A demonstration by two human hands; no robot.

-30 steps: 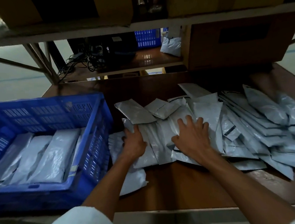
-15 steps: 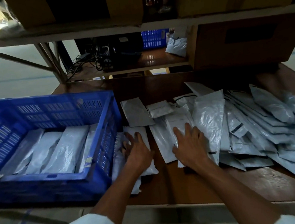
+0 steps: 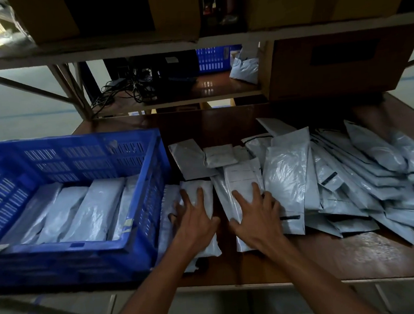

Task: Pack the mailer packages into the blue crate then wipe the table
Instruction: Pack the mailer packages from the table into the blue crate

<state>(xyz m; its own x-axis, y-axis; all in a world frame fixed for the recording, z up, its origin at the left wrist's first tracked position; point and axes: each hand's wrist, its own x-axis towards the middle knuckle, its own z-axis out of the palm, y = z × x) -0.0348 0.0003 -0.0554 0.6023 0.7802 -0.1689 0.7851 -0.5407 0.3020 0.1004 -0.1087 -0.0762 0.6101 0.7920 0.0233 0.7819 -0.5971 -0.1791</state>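
A blue crate point(image 3: 143, 243) stands at the table's left with several grey mailer packages point(image 3: 93, 210) lying side by side in it. A heap of grey mailers point(image 3: 351, 182) covers the table's right half. My left hand point(image 3: 193, 219) lies flat with spread fingers on one mailer point(image 3: 204, 189) right beside the crate. My right hand point(image 3: 255, 215) presses flat on a neighbouring mailer point(image 3: 242, 176) with a printed label. Both mailers lie lengthwise on the brown table point(image 3: 333, 258).
A shelf point(image 3: 118, 48) with cardboard boxes point(image 3: 175, 13) hangs overhead. Behind the table, a lower shelf holds tangled cables point(image 3: 131, 88), a second blue crate point(image 3: 213, 59) and a grey bag. A large brown box point(image 3: 342, 62) stands at the back right.
Both hands have pulled toward the table's near edge, dragging two mailers out of the heap. The left hand now lies closer to the crate's side.
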